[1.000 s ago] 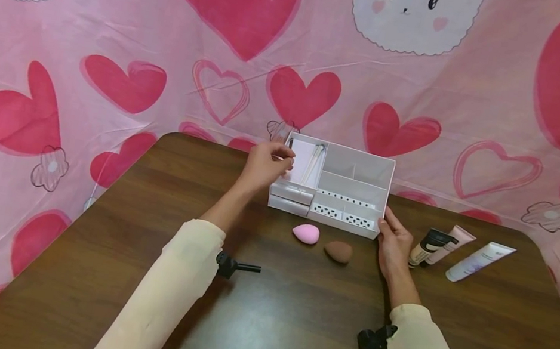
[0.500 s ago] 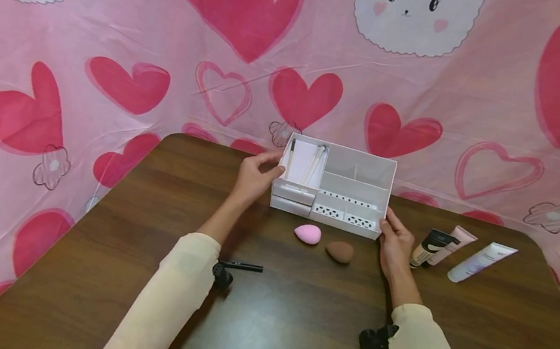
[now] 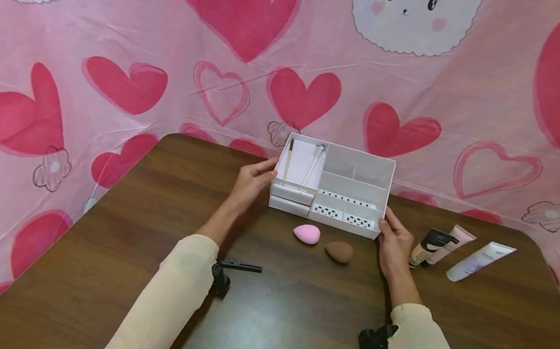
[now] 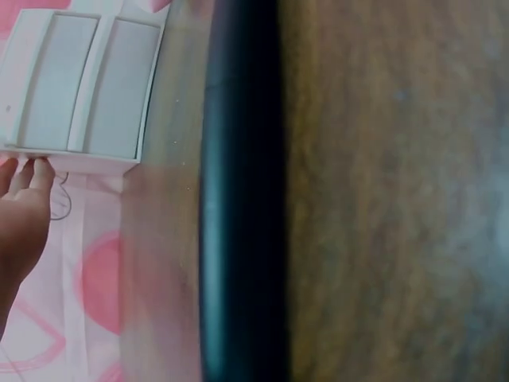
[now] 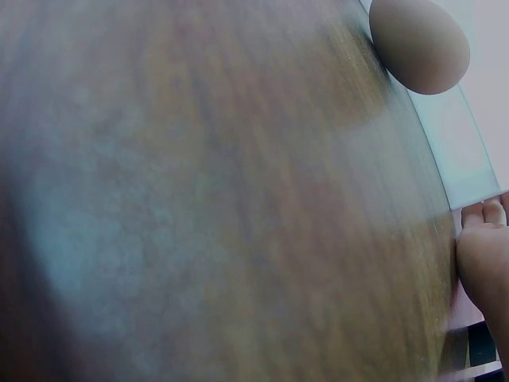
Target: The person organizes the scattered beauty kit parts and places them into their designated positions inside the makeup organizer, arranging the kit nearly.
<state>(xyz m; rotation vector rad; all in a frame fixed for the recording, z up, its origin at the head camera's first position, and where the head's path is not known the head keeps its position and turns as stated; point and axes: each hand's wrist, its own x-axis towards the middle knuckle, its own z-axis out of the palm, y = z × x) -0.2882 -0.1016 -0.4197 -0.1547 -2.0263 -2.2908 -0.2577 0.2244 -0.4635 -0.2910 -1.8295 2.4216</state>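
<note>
A white makeup organizer (image 3: 355,180) stands at the back of the table, with makeup brushes (image 3: 312,164) in its left top compartment and two drawers (image 3: 291,199) below. My left hand (image 3: 252,179) touches its left side with extended fingers. At the lower right corner, my right hand (image 3: 396,243) rests its fingers and thumb against the side. In front of the organizer lie a pink makeup sponge (image 3: 307,234) and a brown makeup sponge (image 3: 339,252). The left wrist view shows fingertips (image 4: 41,171) on the organizer's end wall.
A black pen-like stick (image 3: 241,266) lies beside the left wrist camera. Right of my right hand are a black-capped tube (image 3: 429,248), a pale pink tube (image 3: 457,243) and a white tube (image 3: 481,263). A heart-patterned pink cloth (image 3: 312,28) hangs behind the brown table (image 3: 289,333).
My left hand has withdrawn from above the brush compartment down to the organizer's left side, uncovering a dark-tipped brush there. My right hand has stayed at the right corner.
</note>
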